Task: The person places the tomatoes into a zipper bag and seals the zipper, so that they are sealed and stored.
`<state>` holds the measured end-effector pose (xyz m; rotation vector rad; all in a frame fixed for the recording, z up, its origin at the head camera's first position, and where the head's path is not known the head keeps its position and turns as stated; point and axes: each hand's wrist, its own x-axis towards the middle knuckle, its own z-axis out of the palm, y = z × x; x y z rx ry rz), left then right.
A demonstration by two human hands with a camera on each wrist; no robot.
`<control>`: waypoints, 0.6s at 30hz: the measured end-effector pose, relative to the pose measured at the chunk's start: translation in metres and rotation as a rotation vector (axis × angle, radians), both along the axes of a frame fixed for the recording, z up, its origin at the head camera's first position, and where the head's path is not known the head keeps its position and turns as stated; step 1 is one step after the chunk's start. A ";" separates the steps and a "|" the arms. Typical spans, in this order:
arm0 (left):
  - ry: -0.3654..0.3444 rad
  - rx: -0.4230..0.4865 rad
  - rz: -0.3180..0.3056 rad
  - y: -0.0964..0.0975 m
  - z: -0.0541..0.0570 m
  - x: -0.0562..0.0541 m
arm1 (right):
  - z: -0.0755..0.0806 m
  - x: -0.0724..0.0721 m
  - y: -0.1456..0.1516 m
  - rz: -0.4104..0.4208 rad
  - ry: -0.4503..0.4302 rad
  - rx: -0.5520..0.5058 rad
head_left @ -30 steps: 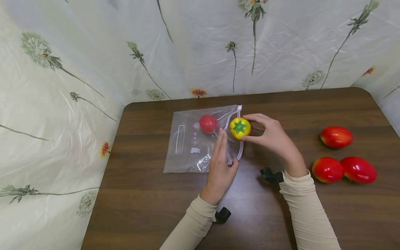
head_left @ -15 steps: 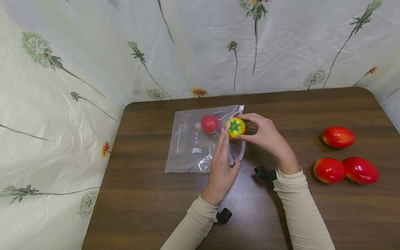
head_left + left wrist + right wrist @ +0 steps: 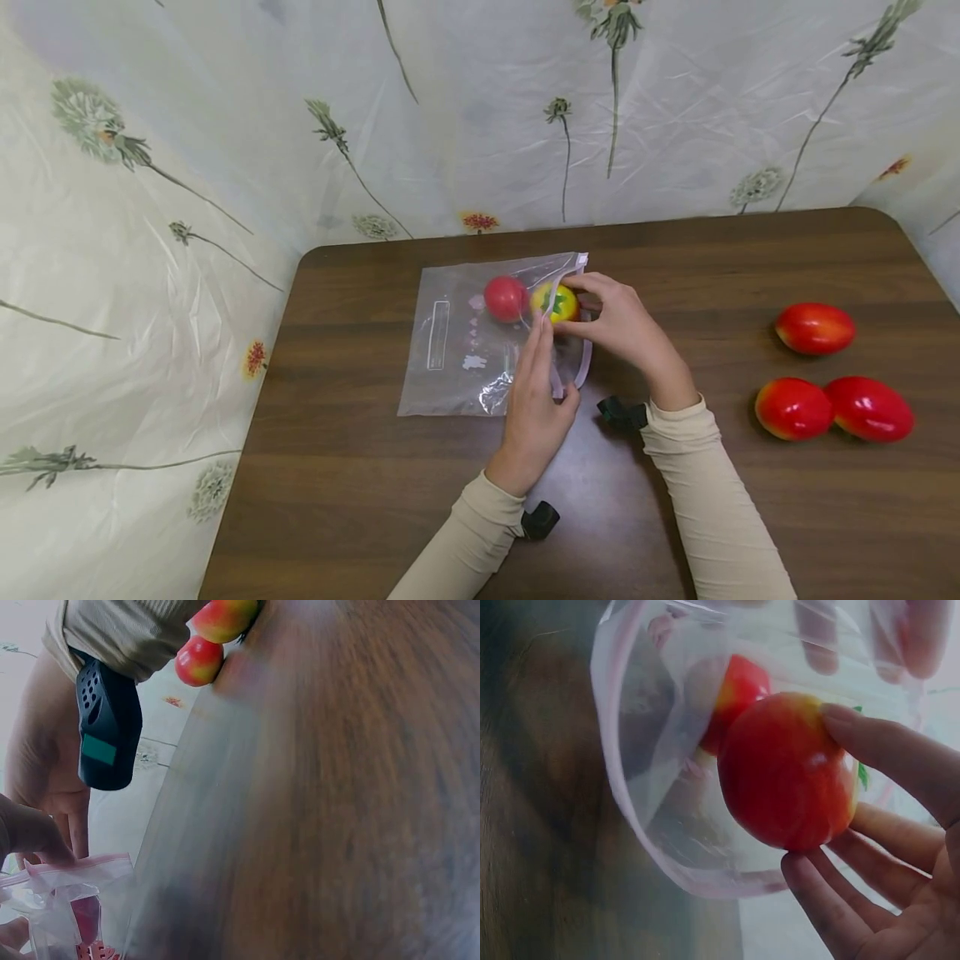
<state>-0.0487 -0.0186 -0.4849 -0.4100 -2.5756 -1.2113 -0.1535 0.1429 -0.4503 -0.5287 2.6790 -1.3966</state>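
A clear zip bag [image 3: 450, 342] with a pale zip rim lies on the table, its mouth facing right. My left hand [image 3: 534, 417] holds the bag at the mouth, fingers extended along its upper film and thumb at the rim. In the left wrist view the thumb [image 3: 34, 832] crosses the zip edge. My right hand [image 3: 626, 325] grips a glossy red-and-yellow tomato [image 3: 787, 772] with a green star-shaped top, between thumb and fingertips. That tomato is partly inside the mouth, behind the film in the head view. Another red tomato [image 3: 506, 298] rests inside the bag, close beside it.
To the right lie a red-orange oval fruit [image 3: 815, 328], a round red one [image 3: 793, 408] and a longer red one [image 3: 870, 408], the latter two touching. The brown wooden table [image 3: 337, 500] meets a flower-printed covering [image 3: 480, 125] behind and at left.
My right hand has moved left, carrying the tomato from outside the mouth into the bag's opening, next to the first tomato. My left hand has stayed nearly still on the bag.
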 end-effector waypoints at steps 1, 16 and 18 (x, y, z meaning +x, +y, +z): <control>0.010 -0.006 -0.001 0.000 0.000 0.000 | -0.001 -0.001 -0.001 -0.004 0.010 0.017; 0.041 -0.020 0.016 0.001 -0.002 -0.001 | -0.014 -0.005 -0.008 0.019 0.065 0.119; 0.036 -0.024 0.019 0.001 -0.002 0.000 | -0.014 -0.004 -0.006 0.029 0.041 0.121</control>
